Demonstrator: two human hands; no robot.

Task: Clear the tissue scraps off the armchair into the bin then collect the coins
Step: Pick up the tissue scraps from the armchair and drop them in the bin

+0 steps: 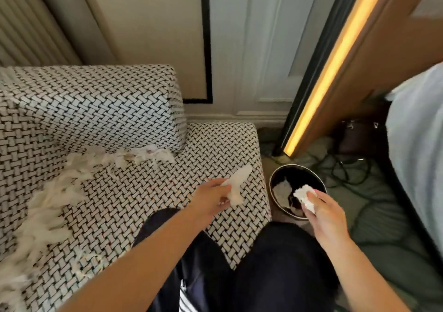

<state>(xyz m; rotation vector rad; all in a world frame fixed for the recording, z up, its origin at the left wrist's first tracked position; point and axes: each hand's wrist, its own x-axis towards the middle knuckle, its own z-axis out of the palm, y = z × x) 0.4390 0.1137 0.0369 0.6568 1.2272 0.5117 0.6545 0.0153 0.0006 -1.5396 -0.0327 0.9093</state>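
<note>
The armchair (124, 203) has a black-and-white woven pattern. My left hand (212, 197) pinches a white tissue scrap (237, 183) just above the seat's right edge. My right hand (323, 212) holds a crumpled white tissue wad (303, 196) over the round black bin (278, 179) that stands on the floor right of the chair. Some paper lies inside the bin. I see no coins in this view.
A white fringe (55, 203) of a throw runs across the seat's left side and along the back cushion (96, 105). Dark cables (347, 170) lie on the green carpet behind the bin. A lit wooden door frame (335, 71) stands at the right.
</note>
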